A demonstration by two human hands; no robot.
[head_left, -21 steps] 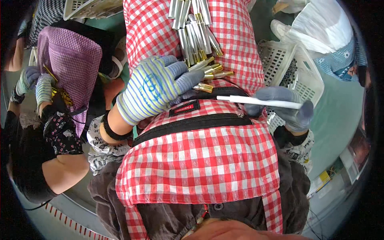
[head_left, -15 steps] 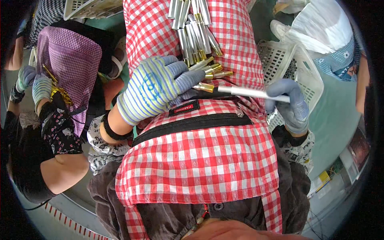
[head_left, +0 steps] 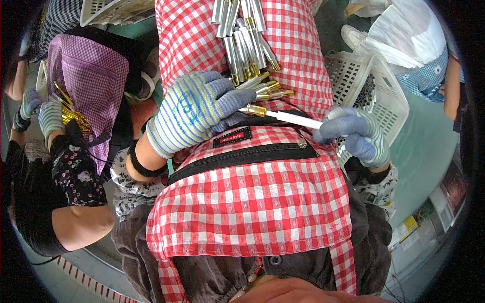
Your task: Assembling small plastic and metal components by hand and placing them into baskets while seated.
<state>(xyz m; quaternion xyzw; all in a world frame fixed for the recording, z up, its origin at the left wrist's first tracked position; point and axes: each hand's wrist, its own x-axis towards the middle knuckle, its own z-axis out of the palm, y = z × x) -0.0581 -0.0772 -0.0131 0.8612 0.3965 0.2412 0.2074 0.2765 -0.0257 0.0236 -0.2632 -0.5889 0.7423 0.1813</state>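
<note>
In striped knit gloves, my left hand (head_left: 197, 113) is closed low over my lap, its fingers around a tube with a gold end (head_left: 256, 110) that sticks out to the right. My right hand (head_left: 356, 135) grips a slim white rod (head_left: 299, 119); the rod's thin tip meets the gold end, though I cannot tell how far it goes in. Other gold-ended tubes (head_left: 277, 94) lie just beyond my left fingertips. A pile of silver tubes with gold ends (head_left: 247, 48) rests farther up my red-and-white checked apron (head_left: 242, 212).
At the right stands a white perforated basket (head_left: 396, 96) with dark tubular pieces in it. Another pale basket (head_left: 113, 11) is at the far left. A co-worker's gloved hands (head_left: 50, 118) handle gold pieces (head_left: 73, 118) at the left. Another person's white cloth (head_left: 404, 38) shows at the far right.
My right hand has moved left and changed its hold on the white rod, which now slants with its tip at the tube's gold end. My left hand has hardly moved.
</note>
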